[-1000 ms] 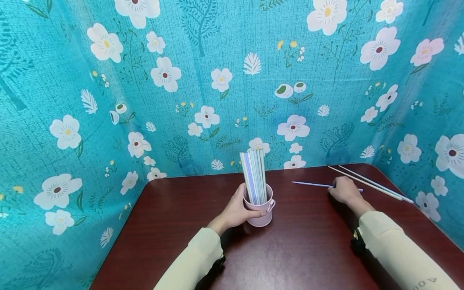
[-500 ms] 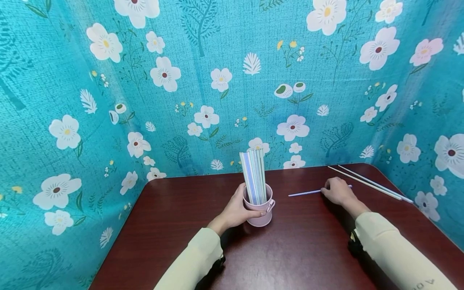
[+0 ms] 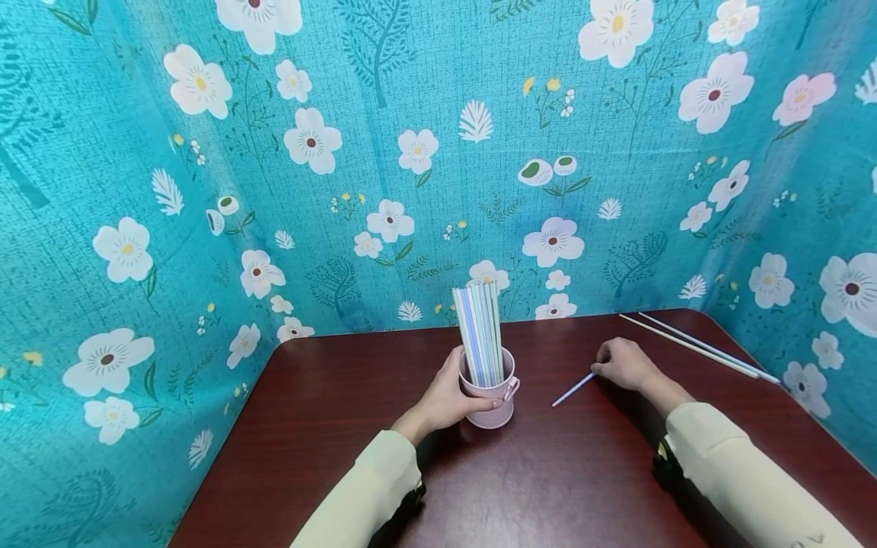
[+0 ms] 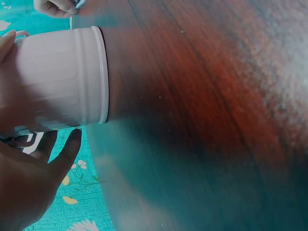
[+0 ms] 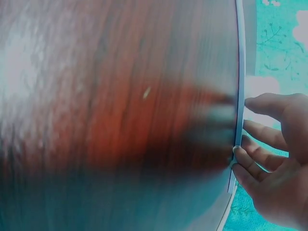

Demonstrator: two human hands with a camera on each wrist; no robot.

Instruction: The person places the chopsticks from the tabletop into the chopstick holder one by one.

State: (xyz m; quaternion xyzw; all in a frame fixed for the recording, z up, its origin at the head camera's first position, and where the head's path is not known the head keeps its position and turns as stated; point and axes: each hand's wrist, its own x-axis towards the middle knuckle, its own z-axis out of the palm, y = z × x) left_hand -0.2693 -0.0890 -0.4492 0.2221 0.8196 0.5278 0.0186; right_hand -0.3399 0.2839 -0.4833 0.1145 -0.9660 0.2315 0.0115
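Note:
A small pale pink bucket (image 3: 489, 417) stands upright on the table, holding a bundle of pastel straws (image 3: 478, 327) that lean slightly left. My left hand (image 3: 448, 392) grips the bucket from its left side, thumb across the front; in the left wrist view the bucket wall (image 4: 53, 72) lies between thumb and fingers. To the right of the bucket, my right hand (image 3: 626, 365) pinches a blue-purple straw (image 3: 572, 390), whose near end points toward the front left. The right wrist view shows the fingertips along this straw (image 5: 241, 57), close over the table.
Two loose straws, a cream one (image 3: 689, 345) and a pale bluish one (image 3: 709, 347), lie side by side at the table's right back. The dark red table (image 3: 329, 426) ends at a turquoise flowered curtain (image 3: 384, 175) behind and on both sides.
My right hand has moved slightly left, turning the blue-purple straw from nearly level across the view to slanting down toward the front left. The left hand and bucket have stayed put.

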